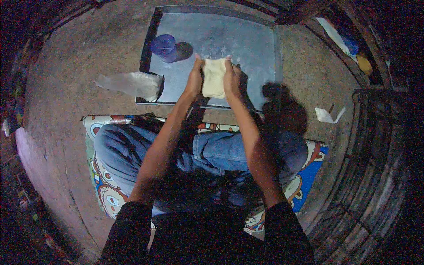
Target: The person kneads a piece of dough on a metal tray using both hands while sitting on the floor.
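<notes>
A pale yellow slab of dough (pixel 214 78) is held between my two hands, over the near part of a grey metal tray (pixel 185 26). My left hand (pixel 194 77) grips its left edge, thumb side toward the dough. Along the opposite edge my right hand (pixel 232 77) is closed in the same way. White flour smears mark the tray just beyond the dough. To the left on the tray stands a blue-purple plastic cup (pixel 164 48), casting a dark shadow to its right. The undersides of the fingers are hidden.
A whitish plastic bag (pixel 130 85) lies across the tray's near left corner. On the floor to the right is a torn white scrap (pixel 327 115). I sit cross-legged on a colourful cartoon-print mat (pixel 108 194). Slatted wood (pixel 366 185) runs along the right side.
</notes>
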A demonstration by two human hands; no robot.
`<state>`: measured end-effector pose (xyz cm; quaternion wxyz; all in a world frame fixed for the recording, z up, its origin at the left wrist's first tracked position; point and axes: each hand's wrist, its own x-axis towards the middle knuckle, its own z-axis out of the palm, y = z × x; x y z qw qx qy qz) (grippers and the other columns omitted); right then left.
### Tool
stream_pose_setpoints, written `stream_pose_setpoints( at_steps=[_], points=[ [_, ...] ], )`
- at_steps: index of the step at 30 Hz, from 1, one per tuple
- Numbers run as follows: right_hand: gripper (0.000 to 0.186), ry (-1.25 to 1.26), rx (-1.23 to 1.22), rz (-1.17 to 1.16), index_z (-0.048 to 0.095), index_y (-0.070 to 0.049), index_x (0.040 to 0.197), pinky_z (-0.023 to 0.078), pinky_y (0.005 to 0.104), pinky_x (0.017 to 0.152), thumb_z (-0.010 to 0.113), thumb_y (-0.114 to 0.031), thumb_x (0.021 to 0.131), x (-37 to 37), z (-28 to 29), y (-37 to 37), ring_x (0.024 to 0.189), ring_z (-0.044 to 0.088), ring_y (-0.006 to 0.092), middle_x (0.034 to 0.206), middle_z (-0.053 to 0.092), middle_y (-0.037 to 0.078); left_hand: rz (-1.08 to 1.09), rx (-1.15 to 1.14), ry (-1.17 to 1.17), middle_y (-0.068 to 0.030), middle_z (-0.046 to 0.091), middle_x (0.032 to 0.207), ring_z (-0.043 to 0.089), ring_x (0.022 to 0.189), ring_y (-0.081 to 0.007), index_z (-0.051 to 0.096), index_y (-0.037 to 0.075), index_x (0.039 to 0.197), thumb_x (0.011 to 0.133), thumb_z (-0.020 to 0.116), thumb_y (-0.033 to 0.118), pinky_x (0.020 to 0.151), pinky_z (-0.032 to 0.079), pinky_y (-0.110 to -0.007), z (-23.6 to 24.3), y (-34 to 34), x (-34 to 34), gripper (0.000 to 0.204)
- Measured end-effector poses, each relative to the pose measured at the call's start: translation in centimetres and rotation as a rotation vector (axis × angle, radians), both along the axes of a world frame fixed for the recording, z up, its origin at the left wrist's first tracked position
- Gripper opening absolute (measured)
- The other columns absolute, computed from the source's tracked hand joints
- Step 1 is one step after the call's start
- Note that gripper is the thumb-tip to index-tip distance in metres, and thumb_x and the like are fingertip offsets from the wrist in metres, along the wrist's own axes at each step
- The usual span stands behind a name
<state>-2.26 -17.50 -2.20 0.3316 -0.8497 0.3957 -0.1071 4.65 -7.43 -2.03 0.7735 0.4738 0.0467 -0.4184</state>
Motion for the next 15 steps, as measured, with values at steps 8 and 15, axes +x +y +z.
stream_pose_setpoints(
  at_steps=[8, 15],
  points=[
    [0.060, 0.011, -0.018, 0.130, 0.069, -0.006, 0.093, 0.049, 0.0484, 0.079, 0.030, -0.051, 0.097, 0.0, 3.1, 1.7, 0.083, 0.065, 0.0378, 0.088, 0.067, 0.023, 0.035, 0.546, -1.297, -0.0257, 0.061, 0.073, 0.057, 0.064, -0.0440, 0.062, -0.004, 0.083, 0.097, 0.046, 0.032, 0.060, 0.044, -0.046, -0.8, 1.3, 1.0, 0.041],
    [0.050, -0.020, 0.172, 0.150, 0.065, -0.005, 0.105, 0.050, 0.0435, 0.078, 0.045, -0.048, 0.092, 0.0, 0.6, -0.4, 0.087, 0.066, 0.0352, 0.095, 0.067, 0.022, -0.291, 0.311, -0.788, -0.0005, 0.048, 0.062, 0.041, 0.058, -0.0113, 0.052, 0.003, 0.074, 0.100, 0.042, 0.038, 0.054, 0.037, -0.031, 1.7, 2.3, 2.2, 0.045]
  ],
)
